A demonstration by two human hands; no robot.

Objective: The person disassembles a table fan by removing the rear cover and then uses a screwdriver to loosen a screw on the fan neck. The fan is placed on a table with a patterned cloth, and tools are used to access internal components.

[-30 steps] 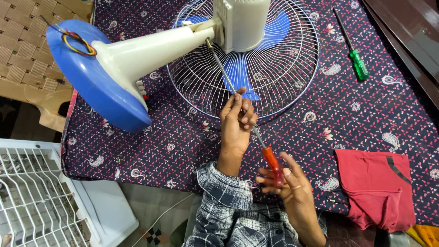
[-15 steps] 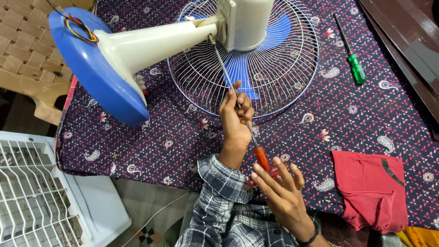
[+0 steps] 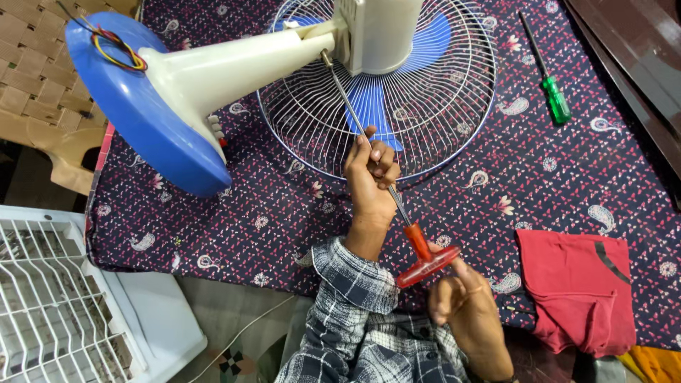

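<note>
A table fan lies on its side on a patterned dark cloth (image 3: 596, 170): blue round base (image 3: 135, 120), cream neck (image 3: 241, 67), cream motor housing (image 3: 383, 32), wire guard (image 3: 454, 106) over blue blades. A long screwdriver with a red T-handle (image 3: 425, 259) has its steel shaft (image 3: 347, 96) reaching up to the joint between neck and motor. My left hand (image 3: 370, 177) is closed around the shaft's middle. My right hand (image 3: 464, 305) touches the red handle with its fingertips.
A green-handled screwdriver (image 3: 555, 96) lies at the upper right of the cloth. A folded red cloth (image 3: 578, 284) sits at the right. A white grille unit (image 3: 57, 312) stands at the lower left, and a woven beige chair (image 3: 35, 78) behind the fan base.
The view has shifted closer. My right hand has moved round the red handle, from gripping it to touching it with the fingertips. My left hand stays on the shaft.
</note>
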